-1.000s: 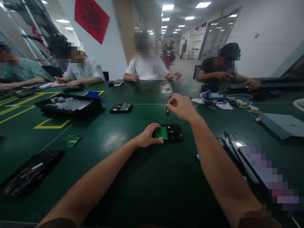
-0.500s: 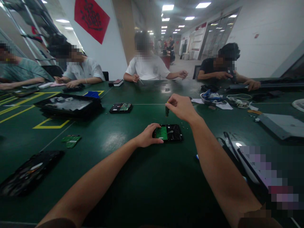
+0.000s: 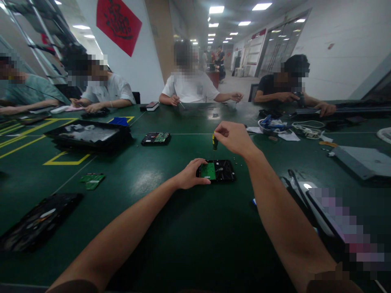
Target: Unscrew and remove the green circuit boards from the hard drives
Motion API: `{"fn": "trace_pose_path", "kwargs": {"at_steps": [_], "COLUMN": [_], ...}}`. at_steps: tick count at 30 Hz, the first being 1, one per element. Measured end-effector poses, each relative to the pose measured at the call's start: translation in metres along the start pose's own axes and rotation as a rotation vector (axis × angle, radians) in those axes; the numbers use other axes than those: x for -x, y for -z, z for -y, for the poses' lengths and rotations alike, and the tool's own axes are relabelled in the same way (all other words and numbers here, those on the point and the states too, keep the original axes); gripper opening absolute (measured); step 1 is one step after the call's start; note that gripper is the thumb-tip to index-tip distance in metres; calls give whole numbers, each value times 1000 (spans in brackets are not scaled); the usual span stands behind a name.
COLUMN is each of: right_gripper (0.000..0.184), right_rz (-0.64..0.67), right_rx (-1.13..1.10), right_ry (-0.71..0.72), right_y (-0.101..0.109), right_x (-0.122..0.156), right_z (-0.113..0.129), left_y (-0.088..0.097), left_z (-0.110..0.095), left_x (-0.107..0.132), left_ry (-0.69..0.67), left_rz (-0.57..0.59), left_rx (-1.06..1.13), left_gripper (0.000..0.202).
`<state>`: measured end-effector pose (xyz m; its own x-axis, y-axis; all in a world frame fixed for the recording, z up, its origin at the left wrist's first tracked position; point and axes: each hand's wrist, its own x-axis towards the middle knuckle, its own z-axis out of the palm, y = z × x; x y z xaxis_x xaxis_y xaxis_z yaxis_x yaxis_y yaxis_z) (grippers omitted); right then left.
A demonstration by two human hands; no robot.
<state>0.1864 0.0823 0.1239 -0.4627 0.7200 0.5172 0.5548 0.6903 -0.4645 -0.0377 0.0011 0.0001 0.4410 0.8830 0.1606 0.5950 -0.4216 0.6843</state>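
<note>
A black hard drive (image 3: 224, 171) with a green circuit board (image 3: 208, 171) on its upper face lies flat on the dark green table. My left hand (image 3: 195, 174) grips the drive's left end, thumb along the near edge and fingers over the far edge. Above the drive, my right hand (image 3: 233, 136) pinches the top of a screwdriver (image 3: 215, 142) with a yellow and dark handle. The screwdriver stands upright, its thin shaft pointing down at the far side of the board. Whether the tip sits in a screw is too small to tell. Tiny screws (image 3: 237, 164) lie right of the drive.
Another drive (image 3: 155, 138) lies beyond my left hand, with a black tray (image 3: 88, 136) further left. Loose green boards (image 3: 92, 180) and a black drive-like unit (image 3: 41, 221) are at left. A grey metal case (image 3: 362, 162) stands right. Several people sit across the table.
The screwdriver handle has turned between my right fingers, so more yellow shows now. My left hand and the hard drive stay in place.
</note>
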Motion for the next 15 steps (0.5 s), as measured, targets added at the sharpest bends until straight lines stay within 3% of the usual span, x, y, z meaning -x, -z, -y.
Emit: {"fn": "trace_pose_path", "kwargs": {"at_steps": [15], "right_gripper": [3], "right_rz": [-9], "right_rx": [20], "right_ry": [15], "right_y": [0], "right_x": [0], "right_z": [-1], "left_y": [0], "left_z": [-1], "left_x": [0], "left_ry": [8], "left_rz": [4], "left_rx": [-3], "left_gripper": [84]}}
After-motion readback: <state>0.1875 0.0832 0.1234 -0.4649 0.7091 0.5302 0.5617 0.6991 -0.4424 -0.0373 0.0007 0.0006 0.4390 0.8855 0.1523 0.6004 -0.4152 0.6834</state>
